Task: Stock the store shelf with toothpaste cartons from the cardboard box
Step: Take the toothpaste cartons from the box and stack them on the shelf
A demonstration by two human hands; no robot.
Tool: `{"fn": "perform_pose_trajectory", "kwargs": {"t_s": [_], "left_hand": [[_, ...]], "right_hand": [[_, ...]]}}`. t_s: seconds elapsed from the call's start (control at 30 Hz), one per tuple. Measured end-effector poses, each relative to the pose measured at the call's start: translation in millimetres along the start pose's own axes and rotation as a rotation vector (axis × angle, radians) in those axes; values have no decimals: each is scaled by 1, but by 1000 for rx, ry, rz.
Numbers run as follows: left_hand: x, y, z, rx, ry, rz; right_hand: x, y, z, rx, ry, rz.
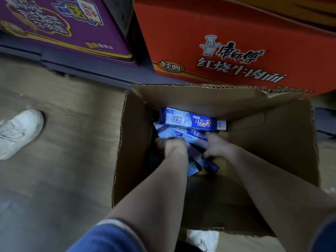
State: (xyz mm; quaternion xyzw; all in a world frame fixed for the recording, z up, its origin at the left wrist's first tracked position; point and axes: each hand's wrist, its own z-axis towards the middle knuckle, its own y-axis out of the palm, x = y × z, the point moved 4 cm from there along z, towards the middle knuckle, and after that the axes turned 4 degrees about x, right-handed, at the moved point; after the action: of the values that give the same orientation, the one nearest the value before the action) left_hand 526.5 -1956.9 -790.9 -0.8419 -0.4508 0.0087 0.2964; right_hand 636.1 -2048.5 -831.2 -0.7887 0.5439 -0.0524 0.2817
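Observation:
An open brown cardboard box (pixel 269 142) stands on the floor below me. Several blue toothpaste cartons lie jumbled at its bottom. One carton (pixel 189 120) lies flat at the far side, apart from my hands. Both my arms reach down into the box. My left hand (pixel 171 145) curls over the left end of a blue carton (pixel 197 137). My right hand (pixel 217 146) grips the same pile from the right, thumb on the carton's top. Further cartons (pixel 200 163) lie under and between my hands, partly hidden.
A red noodle case (pixel 236 42) and a purple case (pixel 63 24) stand on a dark low shelf base (pixel 87 70) just behind the box. My white shoes (pixel 16 131) rest on the wooden floor (pixel 63 179) left of the box and at its near edge.

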Motion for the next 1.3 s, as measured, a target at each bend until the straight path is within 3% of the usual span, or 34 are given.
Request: {"fn": "perform_pose_trajectory", "kwargs": {"t_s": [0.1,0.33,0.43,0.6,0.73,0.87,1.07,1.3], "left_hand": [[0,-3,-4,115,60,-103],[-8,1,15,140,202,-265],[0,1,-4,13,256,-286],[-7,2,-5,-287,355,-21],[-21,4,19,-234,366,147],[-13,-10,-5,-210,365,92],[-3,-39,-42,-306,246,-110],[32,-74,-114,-560,298,-187]], "right_hand": [[-3,9,9,53,-33,-57],[-7,8,15,53,-79,36],[-2,3,11,28,-37,135],[0,0,3,13,10,169],[-15,2,1,47,9,169],[-32,-1,-14,93,-57,127],[-44,-22,-56,122,-123,507],[-52,-73,-139,212,-22,911]]}}
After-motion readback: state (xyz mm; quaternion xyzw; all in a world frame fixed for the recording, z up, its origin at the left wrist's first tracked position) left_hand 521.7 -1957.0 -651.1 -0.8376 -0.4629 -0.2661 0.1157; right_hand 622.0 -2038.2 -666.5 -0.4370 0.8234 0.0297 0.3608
